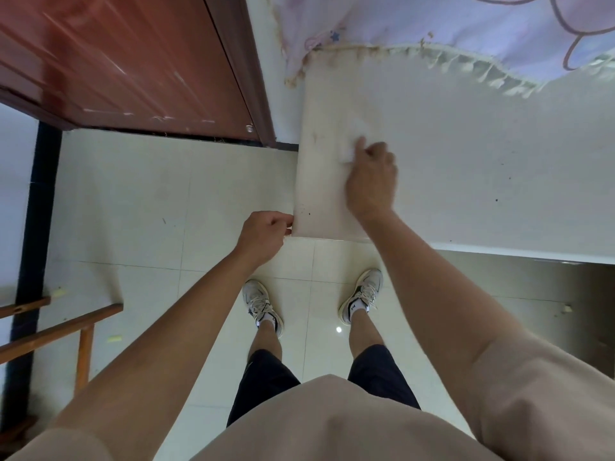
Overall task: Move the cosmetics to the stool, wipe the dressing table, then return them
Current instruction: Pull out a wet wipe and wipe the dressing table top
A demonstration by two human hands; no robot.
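Right hand [371, 181] wiping the left end of the table [466, 181], left hand [264, 236] steadying its corner.

Your right hand's fingers are curled over a small white wipe [349, 154] and press it flat on the table top. Your left hand is curled too, thumb and fingertips pinching the front-left corner. No cosmetics are in view, so the table looks cleared for wiping. The wooden frame [66, 327] at lower left may be the stool, but you cannot tell from here. The wipe is small and mostly hidden under your fingers, so a hard stroke could leave it behind and your bare fingers would smear the top. Push too far back and you may snag the fringed cloth [432, 24] lying along the rear edge. Dark specks remain to the right and near the front corner. A careless sweep would drop them on the floor tiles [133, 194].
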